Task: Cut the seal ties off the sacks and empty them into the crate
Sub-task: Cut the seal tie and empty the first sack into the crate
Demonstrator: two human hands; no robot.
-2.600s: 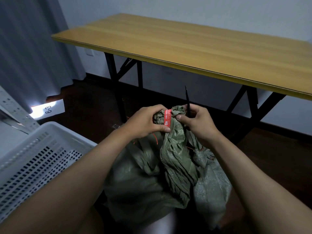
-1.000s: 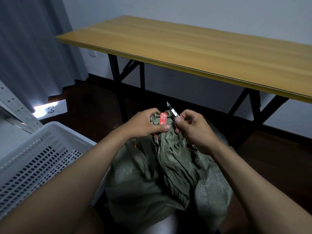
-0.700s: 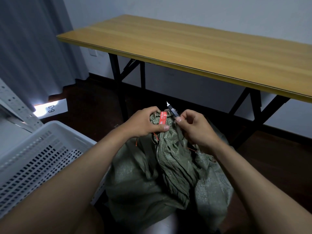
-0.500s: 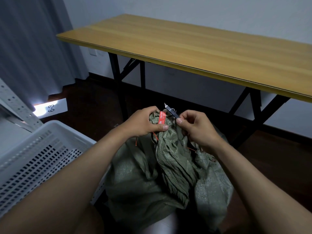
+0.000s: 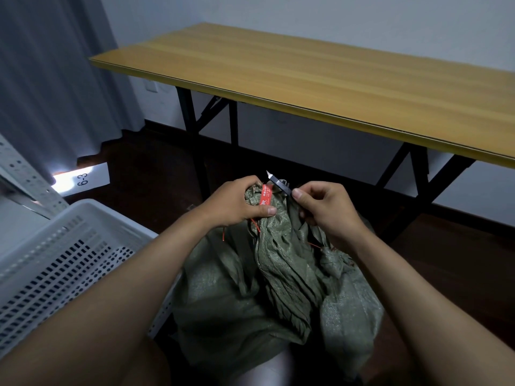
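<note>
Head view first — where's the sack?
— Sack (image 5: 267,288) at six o'clock, crate (image 5: 55,254) at eight.
— Hands?
— Left hand (image 5: 237,203) grips the bunched neck by the red tie (image 5: 265,195); right hand (image 5: 326,210) pinches a knife (image 5: 278,183), blade toward eleven o'clock.

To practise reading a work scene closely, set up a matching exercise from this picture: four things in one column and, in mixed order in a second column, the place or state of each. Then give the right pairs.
Things
1. red seal tag
2. knife
3. white crate
4. green sack

Place or state
A. on the floor at the left, perforated walls
B. pinched in the right hand, blade pointing up and left
C. bunched at its neck, gripped by the left hand
D. on the gathered sack neck, beside the left thumb

Pairs: 1-D, 2-B, 3-A, 4-C
</note>
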